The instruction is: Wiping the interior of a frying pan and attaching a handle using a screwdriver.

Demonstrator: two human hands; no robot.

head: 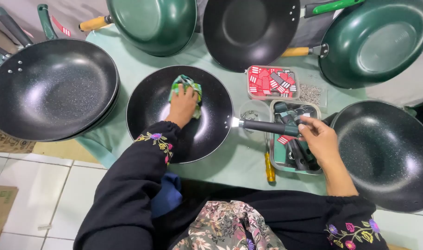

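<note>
Black wok [151, 115] flat on bench [234, 162]: right hand [320, 139] fingers grip handle [267, 126] steadying it, left hand [182, 104] presses green cloth [186, 85] inside.

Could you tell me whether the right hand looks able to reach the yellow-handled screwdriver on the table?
Probably yes: the screwdriver lies uncovered just beside the right hand, though that hand is holding the pan handle.

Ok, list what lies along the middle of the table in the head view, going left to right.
Stacked black pans → black wok with the left hand pressing a green cloth inside → wok handle gripped by the right hand → metal tray of parts → black pan.
</note>
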